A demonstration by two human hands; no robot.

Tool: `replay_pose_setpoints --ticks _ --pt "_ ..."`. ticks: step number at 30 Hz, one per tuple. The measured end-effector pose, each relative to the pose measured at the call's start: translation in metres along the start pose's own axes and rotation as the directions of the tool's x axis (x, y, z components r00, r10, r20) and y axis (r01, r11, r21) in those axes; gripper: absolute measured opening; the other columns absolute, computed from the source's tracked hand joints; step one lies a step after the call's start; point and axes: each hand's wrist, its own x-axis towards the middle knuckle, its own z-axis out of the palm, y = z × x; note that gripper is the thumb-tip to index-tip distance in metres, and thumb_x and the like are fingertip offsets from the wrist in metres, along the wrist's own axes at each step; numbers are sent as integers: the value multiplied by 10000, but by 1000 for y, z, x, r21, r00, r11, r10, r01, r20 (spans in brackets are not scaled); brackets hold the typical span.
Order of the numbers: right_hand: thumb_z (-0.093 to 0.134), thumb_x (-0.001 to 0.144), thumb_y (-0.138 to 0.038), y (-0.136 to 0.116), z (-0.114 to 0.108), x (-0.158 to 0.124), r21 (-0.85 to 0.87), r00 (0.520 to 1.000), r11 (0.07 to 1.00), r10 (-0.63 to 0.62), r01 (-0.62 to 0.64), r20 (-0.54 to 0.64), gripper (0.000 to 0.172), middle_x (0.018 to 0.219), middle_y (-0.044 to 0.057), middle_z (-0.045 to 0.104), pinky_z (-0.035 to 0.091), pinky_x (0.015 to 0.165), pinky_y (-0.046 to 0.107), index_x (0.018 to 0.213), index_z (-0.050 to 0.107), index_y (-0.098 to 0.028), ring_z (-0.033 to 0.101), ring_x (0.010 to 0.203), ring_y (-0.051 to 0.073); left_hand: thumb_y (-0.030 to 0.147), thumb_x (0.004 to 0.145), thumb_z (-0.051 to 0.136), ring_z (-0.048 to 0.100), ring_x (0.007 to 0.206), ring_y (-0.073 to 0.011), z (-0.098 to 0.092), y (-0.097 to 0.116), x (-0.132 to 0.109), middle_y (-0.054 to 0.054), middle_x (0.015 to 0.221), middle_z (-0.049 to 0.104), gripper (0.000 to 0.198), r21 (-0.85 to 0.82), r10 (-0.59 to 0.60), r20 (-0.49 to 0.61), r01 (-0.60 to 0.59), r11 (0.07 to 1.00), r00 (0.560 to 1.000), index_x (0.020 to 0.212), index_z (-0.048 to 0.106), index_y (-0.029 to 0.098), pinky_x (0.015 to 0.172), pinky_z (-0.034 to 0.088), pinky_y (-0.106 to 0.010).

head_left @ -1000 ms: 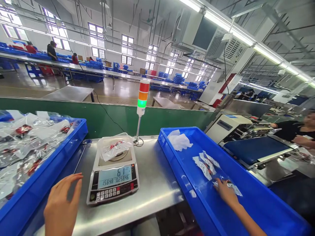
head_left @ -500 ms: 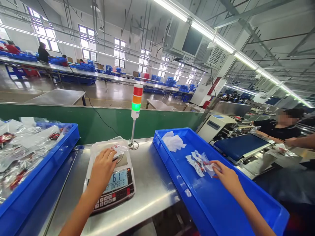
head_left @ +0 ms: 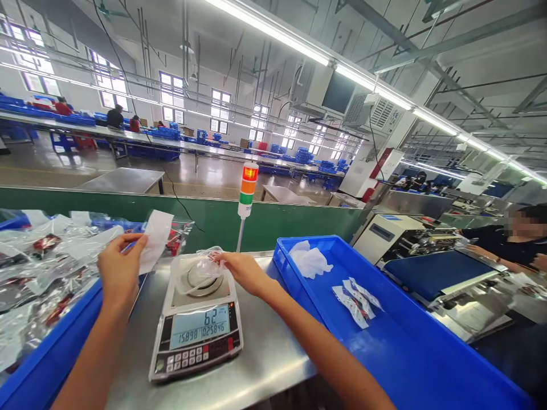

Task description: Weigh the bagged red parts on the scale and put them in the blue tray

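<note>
My left hand [head_left: 122, 265] pinches a clear bag with a white label [head_left: 157, 239] above the gap between the left bin and the scale. At the scale's pan, my right hand [head_left: 239, 267] has its fingers closed on a small clear bag [head_left: 205, 267] with red bits in it. The digital scale [head_left: 196, 336] shows 62 on its upper line. To the right, a blue bin [head_left: 294, 290] holds a crumpled white bag [head_left: 310, 259] and several printed white packets [head_left: 354, 302].
A blue bin [head_left: 81, 330] heaped with clear bags stands at the left. Behind the scale rises a signal tower [head_left: 248, 191], its red light lit, before a green partition [head_left: 205, 213]. A conveyor machine [head_left: 440, 270] and a person [head_left: 523, 242] are at the right.
My left hand has moved left off the scale and now holds a labelled bag. My right hand has come from the right bin to the scale. The reading went from 61 to 62; green light turned red.
</note>
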Motion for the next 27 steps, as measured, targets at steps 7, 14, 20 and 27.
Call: replay_pose_setpoints --ticks 7,14,20,27 --pt "696 922 -218 27 6 -9 25 987 990 -143 142 71 503 1484 80 604 422 1178 424 1410 585 -259 530 1394 226 431 747 521 556 1312 -493 -80 -4 10 -213 1302 662 388 289 54 -227 14 957 973 1007 609 157 1097 414 -699" --pt "451 972 -245 165 -65 -143 -229 748 727 549 -648 -373 370 1340 147 678 420 1143 462 1255 682 -181 576 1314 279 599 897 294 530 1345 -453 -73 -32 -40 -195 1308 642 542 450 206 64 -212 868 976 1134 575 201 1153 402 -644" --pt "503 903 -437 245 -43 -270 -271 306 207 862 -940 -404 609 1570 266 444 444 981 723 1448 553 -170 463 1396 498 569 878 431 642 1181 -367 -53 -40 -98 -76 1158 713 345 267 168 202 -219 938 965 1024 613 314 1086 493 -595" --pt "318 945 -197 271 -15 -305 -392 394 247 847 -886 -357 569 1475 162 579 543 943 540 1448 580 -236 646 1201 365 640 901 416 661 1141 -346 -51 -40 -119 -97 1140 734 449 262 123 255 -191 946 959 1006 663 280 1053 511 -556"
